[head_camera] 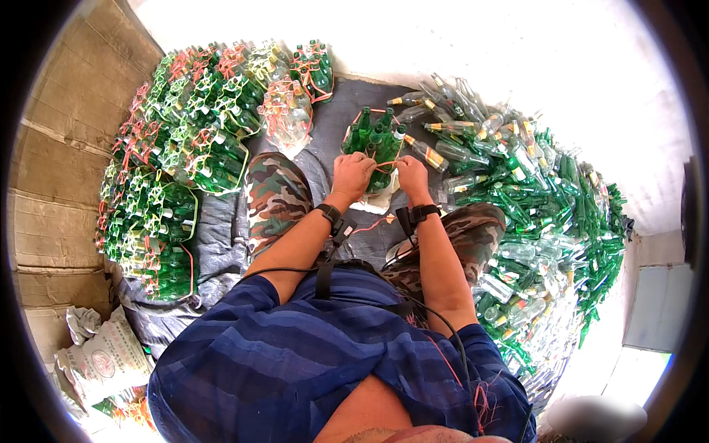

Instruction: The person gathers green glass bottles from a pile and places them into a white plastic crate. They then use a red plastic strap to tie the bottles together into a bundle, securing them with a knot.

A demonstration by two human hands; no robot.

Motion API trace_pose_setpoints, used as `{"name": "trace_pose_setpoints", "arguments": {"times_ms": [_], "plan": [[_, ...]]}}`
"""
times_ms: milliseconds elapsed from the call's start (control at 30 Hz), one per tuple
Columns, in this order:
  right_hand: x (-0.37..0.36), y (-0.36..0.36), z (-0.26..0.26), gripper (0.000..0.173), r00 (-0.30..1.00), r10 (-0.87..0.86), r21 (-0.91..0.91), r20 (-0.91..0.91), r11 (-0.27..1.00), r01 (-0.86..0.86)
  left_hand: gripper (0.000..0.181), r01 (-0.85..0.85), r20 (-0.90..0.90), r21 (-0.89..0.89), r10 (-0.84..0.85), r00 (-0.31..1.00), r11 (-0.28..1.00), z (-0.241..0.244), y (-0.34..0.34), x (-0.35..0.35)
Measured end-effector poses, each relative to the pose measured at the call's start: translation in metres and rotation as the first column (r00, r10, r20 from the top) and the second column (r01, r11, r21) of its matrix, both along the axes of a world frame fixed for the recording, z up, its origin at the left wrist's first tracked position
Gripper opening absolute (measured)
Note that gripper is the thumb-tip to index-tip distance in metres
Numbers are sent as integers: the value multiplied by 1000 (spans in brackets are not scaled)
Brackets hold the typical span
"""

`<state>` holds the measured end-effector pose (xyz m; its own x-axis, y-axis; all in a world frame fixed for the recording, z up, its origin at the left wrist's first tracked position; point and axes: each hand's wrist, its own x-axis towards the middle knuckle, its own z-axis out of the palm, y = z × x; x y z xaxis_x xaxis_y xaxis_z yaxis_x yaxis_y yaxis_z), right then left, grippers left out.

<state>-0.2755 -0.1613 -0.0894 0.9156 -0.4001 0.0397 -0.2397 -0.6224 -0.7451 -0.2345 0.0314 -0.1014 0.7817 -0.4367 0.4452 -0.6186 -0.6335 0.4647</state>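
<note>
Between my knees, several green glass bottles [378, 138] stand close together in a group on a pale block [382, 204]. An orange-red plastic cord [386, 164] loops around the group and crosses at its near side. My left hand [353, 174] pinches the cord at the near left edge of the bottles. On the other side of the crossing, my right hand [411, 176] holds the cord between thumb and fingers. A thin pink strand [368, 226] lies below the hands.
Tied bundles of bottles [202, 116] stand in rows at left, with a clear-bottle bundle [286, 113] nearest. Loose green and clear bottles [532, 188] are heaped at right. One labelled bottle [427, 153] lies beside my right hand. Cardboard [63, 149] lines the left wall; a printed sack [105, 357] lies lower left.
</note>
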Motion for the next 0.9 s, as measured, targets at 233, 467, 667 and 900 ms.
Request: {"name": "trace_pose_setpoints", "arguments": {"times_ms": [233, 467, 667, 900], "plan": [[2, -4, -14, 29, 997, -71, -1, -6, 997, 71, 13, -35, 46, -25, 36, 998, 999, -3, -5, -1], [5, -1, -19, 26, 992, -113, 10, -49, 994, 113, 12, -33, 62, 19, 32, 998, 999, -9, -7, 1], [6, 1, -25, 27, 985, -139, 18, -100, 990, 142, 14, -49, 43, 3, 49, 998, 999, -8, -6, 0], [13, -8, -61, 30, 982, -142, 35, -121, 989, 147, 14, -33, 44, -24, 35, 998, 999, -4, -9, -3]]}}
